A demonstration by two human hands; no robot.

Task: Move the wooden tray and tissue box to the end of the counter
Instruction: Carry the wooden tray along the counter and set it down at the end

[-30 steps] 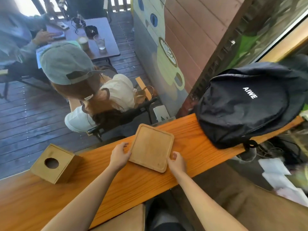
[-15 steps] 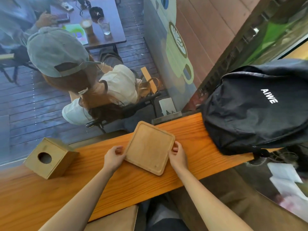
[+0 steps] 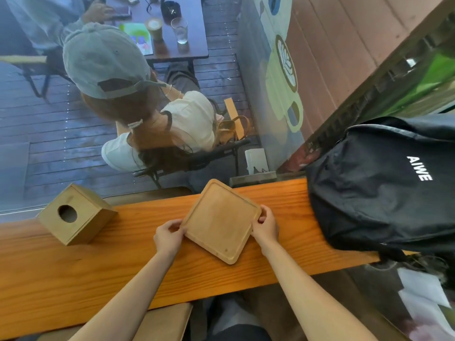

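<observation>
Wooden tray (image 3: pixel 221 221) sits mid-way along the orange wood surface (image 3: pixel 98 271), turned so its corners point toward and away from the wearer; whether it rests flat or is slightly raised cannot be told. Both hands clamp it from opposite sides: left hand (image 3: pixel 169 236) pinches the left corner, right hand (image 3: pixel 266 225) grips the right corner, fingers curled over the raised rim. The 2 hands are kept apart by the tray's width. Tissue box (image 3: pixel 76 214), also wooden with a round hole in its top face, stands on the same surface well to the left of the tray, untouched, near the far edge. Black backpack (image 3: pixel 384 183) with white lettering lies on the right part of the surface, near the tray but not touching it. Beyond the glass, a seated person in a grey cap (image 3: pixel 103 60) faces a dark table (image 3: pixel 194 25) holding 2 drinks.
</observation>
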